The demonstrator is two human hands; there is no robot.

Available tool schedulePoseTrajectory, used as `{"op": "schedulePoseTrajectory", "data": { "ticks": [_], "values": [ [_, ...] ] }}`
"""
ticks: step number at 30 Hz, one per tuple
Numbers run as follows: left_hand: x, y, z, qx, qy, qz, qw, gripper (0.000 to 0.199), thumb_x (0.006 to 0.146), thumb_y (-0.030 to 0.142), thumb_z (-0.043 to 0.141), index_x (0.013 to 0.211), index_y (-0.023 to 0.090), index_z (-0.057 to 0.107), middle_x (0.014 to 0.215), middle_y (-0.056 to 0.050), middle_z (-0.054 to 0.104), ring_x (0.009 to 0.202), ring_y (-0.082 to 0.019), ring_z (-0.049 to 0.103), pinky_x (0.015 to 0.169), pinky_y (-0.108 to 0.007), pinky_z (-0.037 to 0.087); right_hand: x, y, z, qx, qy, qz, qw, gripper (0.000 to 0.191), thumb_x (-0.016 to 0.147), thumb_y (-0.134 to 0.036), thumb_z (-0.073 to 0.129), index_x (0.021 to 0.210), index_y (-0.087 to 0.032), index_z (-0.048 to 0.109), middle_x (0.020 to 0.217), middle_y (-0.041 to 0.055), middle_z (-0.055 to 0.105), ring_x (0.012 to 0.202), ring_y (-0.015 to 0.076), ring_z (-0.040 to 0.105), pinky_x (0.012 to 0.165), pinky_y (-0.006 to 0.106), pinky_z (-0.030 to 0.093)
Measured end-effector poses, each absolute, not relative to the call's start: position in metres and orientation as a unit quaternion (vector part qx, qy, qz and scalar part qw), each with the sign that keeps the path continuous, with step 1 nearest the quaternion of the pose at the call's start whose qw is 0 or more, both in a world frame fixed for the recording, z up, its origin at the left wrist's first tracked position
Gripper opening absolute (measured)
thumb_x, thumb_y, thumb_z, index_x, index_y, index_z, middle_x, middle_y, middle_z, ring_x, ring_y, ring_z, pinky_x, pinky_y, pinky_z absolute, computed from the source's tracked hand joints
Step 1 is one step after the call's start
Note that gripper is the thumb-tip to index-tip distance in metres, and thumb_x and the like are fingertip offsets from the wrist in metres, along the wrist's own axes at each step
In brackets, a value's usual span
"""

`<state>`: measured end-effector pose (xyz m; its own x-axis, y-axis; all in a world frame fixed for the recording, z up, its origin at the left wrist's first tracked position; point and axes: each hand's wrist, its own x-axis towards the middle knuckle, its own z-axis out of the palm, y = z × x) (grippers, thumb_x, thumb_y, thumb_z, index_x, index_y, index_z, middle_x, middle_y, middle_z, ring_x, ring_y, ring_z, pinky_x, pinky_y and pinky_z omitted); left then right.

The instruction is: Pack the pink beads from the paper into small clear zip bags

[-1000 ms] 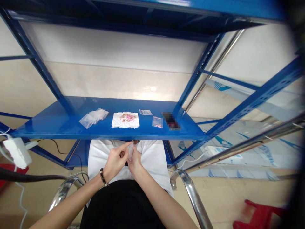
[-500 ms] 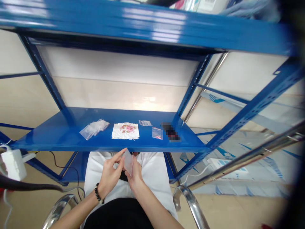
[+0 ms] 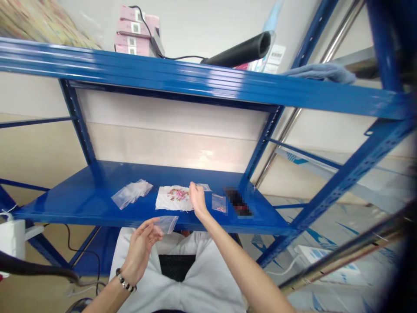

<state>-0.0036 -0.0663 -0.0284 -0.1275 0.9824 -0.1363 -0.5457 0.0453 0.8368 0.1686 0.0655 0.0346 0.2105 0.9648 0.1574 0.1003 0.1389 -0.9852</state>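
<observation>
My left hand [image 3: 145, 234] pinches a clear zip bag [image 3: 167, 224] by its left end, in front of the shelf edge. My right hand [image 3: 197, 198] is at the right edge of a white cloth or paper sheet [image 3: 163, 202], its fingers curled together and pointing down; what they hold, if anything, is hidden. Small pink and brownish pieces [image 3: 177, 194] lie in a loose pile on the sheet. To its left is a fanned stack of clear zip bags [image 3: 132, 193]. A small bag with a few pink pieces [image 3: 219, 203] lies right of my right hand, and another clear bag [image 3: 205, 187] is partly behind that hand.
A dark, pixelated object [image 3: 239, 202] lies on the right of the blue shelf [image 3: 107, 174]. Above, the upper shelf beam [image 3: 182, 74] crosses the view, bearing pink boxes [image 3: 135, 32], a black tube [image 3: 241, 50] and a blue cloth [image 3: 322, 71]. Blue posts stand at both sides.
Both hands were together on the clear bag over the lap. My right hand has let go and moved up to the sheet; my left keeps the bag, now further left. The view has tilted upward.
</observation>
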Motion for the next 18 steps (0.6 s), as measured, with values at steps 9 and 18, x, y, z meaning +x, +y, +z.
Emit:
{"op": "schedulePoseTrajectory", "data": {
  "ticks": [9, 18],
  "values": [
    [0.002, -0.066, -0.031, 0.296, 0.382, 0.614, 0.624, 0.035, 0.077, 0.037, 0.072, 0.102, 0.013, 0.066, 0.064, -0.001, 0.061, 0.059, -0.015, 0.06, 0.06, -0.026, 0.047, 0.127, 0.126, 0.029, -0.525, -0.802, 0.091, 0.27, 0.034, 0.086, -0.036, 0.066, 0.059, -0.016, 0.064, 0.078, 0.0152, 0.072, 0.092, 0.0268, 0.068, 0.083, 0.03, 0.047],
    [0.003, -0.066, -0.032, 0.296, 0.382, 0.599, 0.638, 0.033, 0.075, 0.039, 0.072, 0.096, 0.014, 0.067, 0.062, 0.0, 0.058, 0.054, -0.013, 0.056, 0.056, -0.026, 0.045, 0.131, 0.14, 0.015, -0.495, -0.848, 0.081, 0.169, 0.016, 0.068, -0.014, 0.082, 0.066, -0.014, 0.066, 0.086, 0.0167, 0.074, 0.098, 0.0291, 0.068, 0.087, 0.031, 0.048]
  ]
}}
